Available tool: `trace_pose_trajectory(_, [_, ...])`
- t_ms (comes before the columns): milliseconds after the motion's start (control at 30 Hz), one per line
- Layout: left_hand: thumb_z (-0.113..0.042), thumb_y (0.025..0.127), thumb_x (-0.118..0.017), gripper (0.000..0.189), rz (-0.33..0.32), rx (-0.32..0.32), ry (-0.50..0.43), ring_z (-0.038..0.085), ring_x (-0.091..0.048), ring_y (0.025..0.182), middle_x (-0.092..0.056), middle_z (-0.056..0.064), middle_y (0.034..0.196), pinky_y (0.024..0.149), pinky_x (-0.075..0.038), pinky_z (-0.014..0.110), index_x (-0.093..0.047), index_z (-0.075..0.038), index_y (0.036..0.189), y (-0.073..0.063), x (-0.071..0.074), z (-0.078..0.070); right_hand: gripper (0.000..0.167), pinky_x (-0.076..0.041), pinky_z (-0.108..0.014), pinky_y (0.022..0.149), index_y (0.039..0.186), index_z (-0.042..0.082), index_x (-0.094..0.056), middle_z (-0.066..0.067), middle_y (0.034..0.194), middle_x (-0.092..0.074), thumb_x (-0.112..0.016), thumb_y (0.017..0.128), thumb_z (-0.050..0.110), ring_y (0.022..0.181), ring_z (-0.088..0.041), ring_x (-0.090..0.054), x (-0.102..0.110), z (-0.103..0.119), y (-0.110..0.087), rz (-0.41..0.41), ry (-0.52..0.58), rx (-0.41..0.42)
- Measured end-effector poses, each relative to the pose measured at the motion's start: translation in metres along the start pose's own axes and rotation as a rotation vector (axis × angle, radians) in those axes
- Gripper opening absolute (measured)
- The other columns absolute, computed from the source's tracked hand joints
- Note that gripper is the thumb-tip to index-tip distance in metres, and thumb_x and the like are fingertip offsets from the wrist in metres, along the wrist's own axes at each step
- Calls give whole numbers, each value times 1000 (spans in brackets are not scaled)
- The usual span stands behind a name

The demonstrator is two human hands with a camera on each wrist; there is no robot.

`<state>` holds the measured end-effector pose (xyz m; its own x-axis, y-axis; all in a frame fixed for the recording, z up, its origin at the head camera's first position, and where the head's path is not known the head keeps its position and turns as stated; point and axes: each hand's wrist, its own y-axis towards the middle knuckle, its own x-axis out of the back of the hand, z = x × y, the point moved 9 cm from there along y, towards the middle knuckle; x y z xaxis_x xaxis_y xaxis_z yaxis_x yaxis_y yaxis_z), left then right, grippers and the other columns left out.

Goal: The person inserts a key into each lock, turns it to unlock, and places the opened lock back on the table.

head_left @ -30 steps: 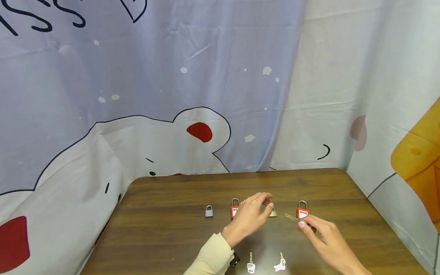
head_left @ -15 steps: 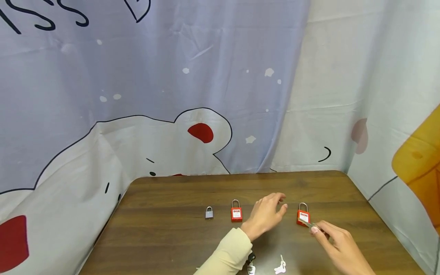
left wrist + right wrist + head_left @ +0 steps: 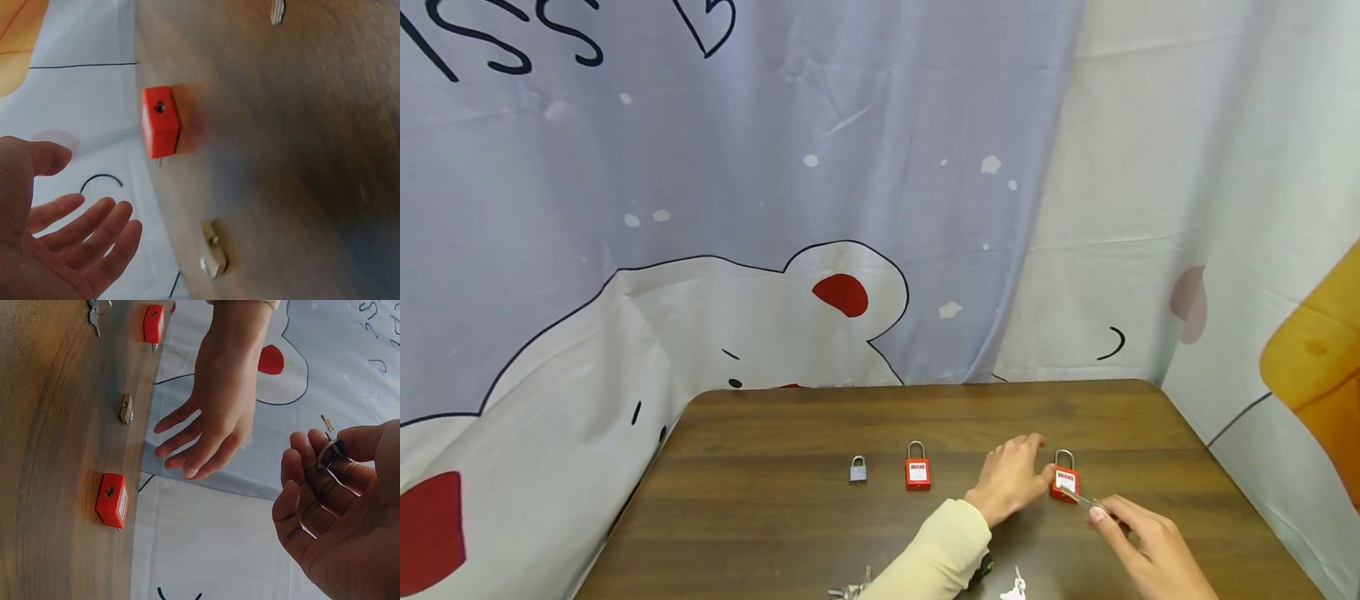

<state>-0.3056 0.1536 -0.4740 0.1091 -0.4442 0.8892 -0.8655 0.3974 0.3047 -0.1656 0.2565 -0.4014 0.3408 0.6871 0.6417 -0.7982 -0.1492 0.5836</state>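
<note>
at the right end of the row: end red padlock (image 3: 1064, 481) lies on the table (image 3: 760, 525), shackle away from the person, keyhole (image 3: 160, 107) facing back. change: left hand (image 3: 1011, 477) has come across to its left side, past the brass padlock (image 3: 127, 409); right hand (image 3: 1142, 542) has the keys (image 3: 1084, 499) just in front of it, tips overlapping its label in the head view.

fingers: left spread loose, nothing held, wrist views show a gap to the padlock. right thumb and forefinger pinch the keys near their ring, other fingers loosely bent.

my read: both hands have closed in on this padlock, but it's not gripped yet and no key is in it.

going left from it: brass one, other red padlock (image 3: 917, 473), grey padlock (image 3: 858, 472). nearer the person than it, also left: glare-whitened keys (image 3: 1015, 587), then silver keys (image 3: 847, 592), partly out of frame.
</note>
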Motion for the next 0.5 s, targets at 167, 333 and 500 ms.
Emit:
trace_pose_trajectory(167, [-43,88,-66,37,15,11,26,11,-69,96,-70,-10,110,74,-55,25,-63,-26,121,5,-12,-2,32,-43,-19,55,85,30,-62,19,80,-63,-62,91,-1,72,7,-53,-1,-1,1,8,8,-5])
trace_pose_trajectory(333, [-44,87,-67,36,47,29,50,11,-70,91,-71,-8,105,72,-55,25,-63,-25,117,9,-23,-4,32,-42,-18,54,84,30,-62,17,78,-63,-62,91,-2,71,7,-53,1,-2,-1,1,7,-13])
trace_pose_trajectory(500, [-43,83,-69,26,63,54,80,11,-68,82,-69,-8,92,65,-53,25,-64,-24,100,11,-33,-5,32,-42,-20,53,83,30,-61,20,78,-61,-62,92,-1,69,6,-53,1,-7,-5,12,16,-46])
